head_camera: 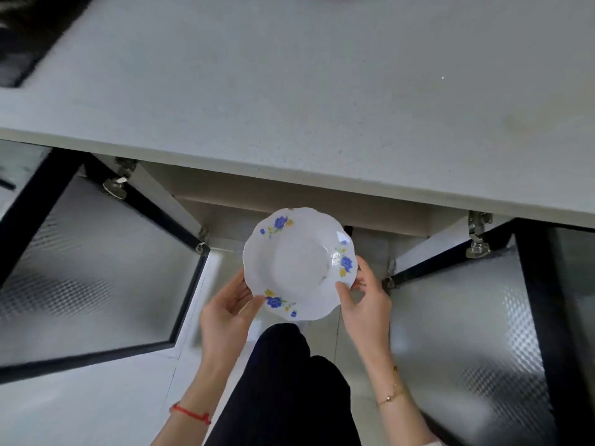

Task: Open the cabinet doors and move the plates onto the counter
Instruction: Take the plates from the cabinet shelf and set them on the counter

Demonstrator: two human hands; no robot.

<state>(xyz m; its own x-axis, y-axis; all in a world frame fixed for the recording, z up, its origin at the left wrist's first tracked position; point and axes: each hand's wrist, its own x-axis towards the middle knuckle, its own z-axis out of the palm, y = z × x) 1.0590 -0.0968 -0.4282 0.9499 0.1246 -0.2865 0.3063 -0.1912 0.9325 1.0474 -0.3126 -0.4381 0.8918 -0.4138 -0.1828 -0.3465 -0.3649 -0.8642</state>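
A white plate with a wavy rim and blue and yellow flowers [299, 262] is held in the air by two hands. It is in front of the open cabinet, lower than the edge of the pale grey speckled bench [289, 91], and it does not touch the bench. The left hand [227, 312] holds the plate at its lower left rim, with the thumb on top by a blue flower and the fingers [240, 292] curled under the edge. The right hand [367, 299] holds the right rim, with the thumb on top and the fingers curled under. The plate faces up and looks about level. The left cabinet door with frosted bumpy glass and a black frame [96, 265] is swung wide open. The right cabinet door of the same kind [467, 320] is swung open too. Silver hinges [478, 235] join the doors to the cabinet. A red string band [190, 412] is on the left wrist and a thin gold bracelet [391, 397] is on the right wrist. The person's dark trousers [283, 387] show below the plate, over a pale floor [80, 403]. A dark thing [29, 33] sits at the far left corner of the bench, too blurry to tell what it is.
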